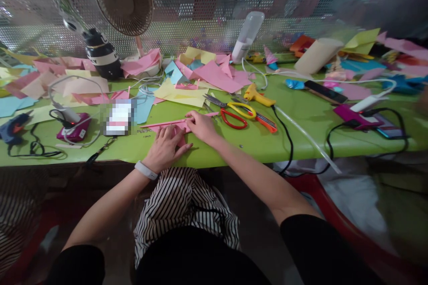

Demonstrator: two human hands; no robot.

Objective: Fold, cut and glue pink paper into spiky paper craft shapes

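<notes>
A folded piece of pink paper lies flat on the green table near its front edge, with a long narrow pink strip along its far side. My left hand rests on this paper, fingers spread and pressing it down; a pale band is around the wrist. At the strip, my right hand has its thumb and fingers pinched together on the paper's far edge. Both hands partly cover the paper. Just right of my hands are scissors with red and yellow handles and an orange utility knife.
A yellow glue gun and a clear glue stick lie to the right. A phone, a magenta power block and a blue glue gun are on the left. Coloured papers, a fan and cables stand behind.
</notes>
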